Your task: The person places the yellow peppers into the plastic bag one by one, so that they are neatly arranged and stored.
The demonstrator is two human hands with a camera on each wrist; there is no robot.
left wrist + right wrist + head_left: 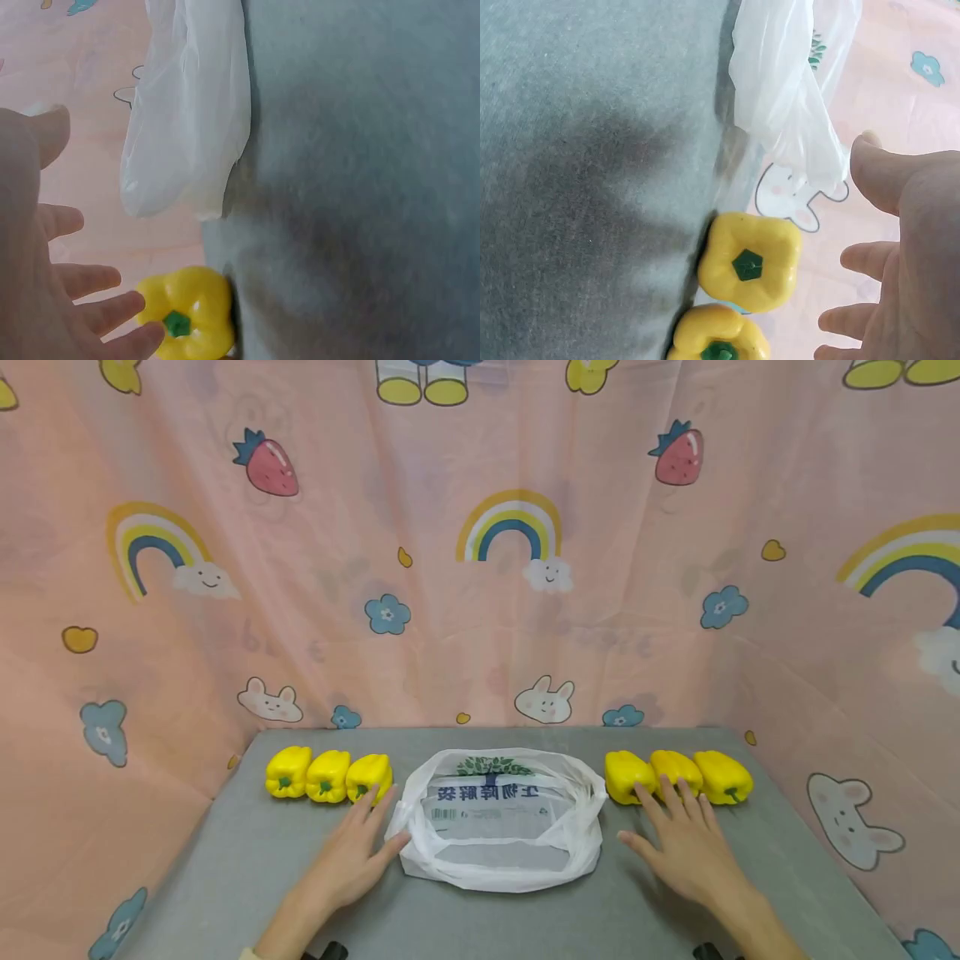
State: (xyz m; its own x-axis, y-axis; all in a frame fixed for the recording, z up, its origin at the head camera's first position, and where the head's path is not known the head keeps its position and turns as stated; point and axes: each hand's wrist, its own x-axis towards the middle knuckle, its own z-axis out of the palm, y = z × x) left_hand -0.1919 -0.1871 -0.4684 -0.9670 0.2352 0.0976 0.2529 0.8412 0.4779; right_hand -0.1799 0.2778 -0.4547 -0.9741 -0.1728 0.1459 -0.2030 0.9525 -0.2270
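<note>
In the head view a white plastic bag (501, 881) lies at the middle of the table, its mouth spread wide, with a green tree print and blue lettering inside. Left of it three yellow bell peppers (327, 777) stand in a row; three more yellow bell peppers (677, 774) line up on its right. My left hand (352, 860) has its fingers spread beside the bag's left edge, fingertips overlapping the nearest left pepper. Fingers spread too, my right hand (690, 852) hovers before the right row, fingertips overlapping those peppers. Neither hand holds anything.
A grey cloth (510, 927) covers the table. Behind it and at both sides hangs a pink curtain (315, 560) with rainbows, strawberries and rabbits. Dark objects (330, 950) show near the wrists at the lower edge.
</note>
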